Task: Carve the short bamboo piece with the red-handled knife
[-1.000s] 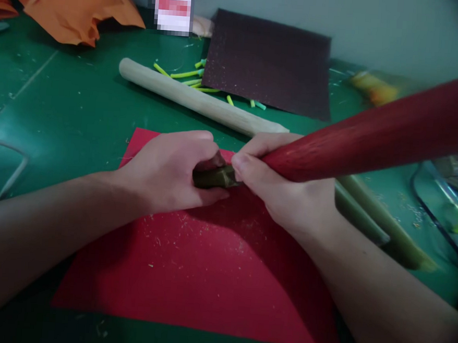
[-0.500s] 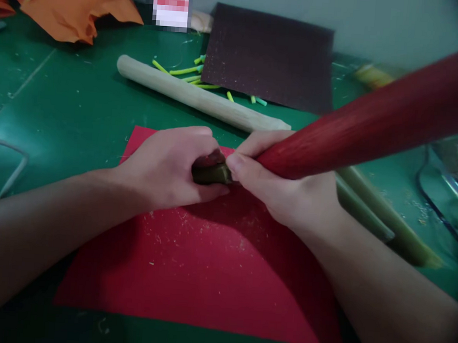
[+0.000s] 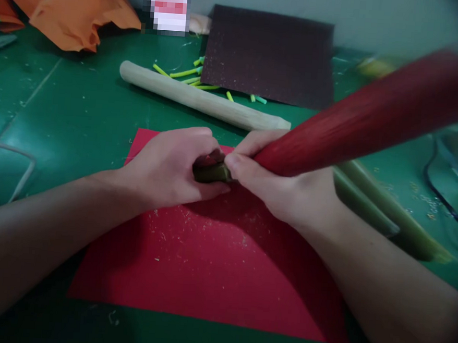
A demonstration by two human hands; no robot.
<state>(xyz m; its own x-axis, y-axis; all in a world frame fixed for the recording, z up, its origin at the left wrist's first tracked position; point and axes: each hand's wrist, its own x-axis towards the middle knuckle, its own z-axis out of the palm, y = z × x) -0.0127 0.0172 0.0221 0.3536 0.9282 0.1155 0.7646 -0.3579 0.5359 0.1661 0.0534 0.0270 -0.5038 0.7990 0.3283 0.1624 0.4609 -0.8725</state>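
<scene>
My left hand [image 3: 170, 165] is closed around a small olive-green block [image 3: 213, 172], most of it hidden by the fingers. Close against it, my right hand [image 3: 279, 183] grips the lower end of a thick red wooden stick [image 3: 345, 125]. The stick slants up to the right and is blurred at its far end. Its lower tip is hidden by my hands, so I cannot tell whether it touches the block. Beneath both hands lies a red sheet [image 3: 190, 273] sprinkled with fine pale shavings.
Beyond my hands, a pale wooden stick [image 3: 195, 97] lies before a dark sheet [image 3: 268, 56], with yellow-green pieces [image 3: 184, 74] between them. Green sticks [image 3: 390, 214] rest under my right forearm. Crumpled orange paper [image 3: 75, 14] sits at the back left of the green table [image 3: 81, 98].
The red stick's far end has dipped slightly and its angle has shifted a little. The view has shifted slightly too. Both hands keep their grips.
</scene>
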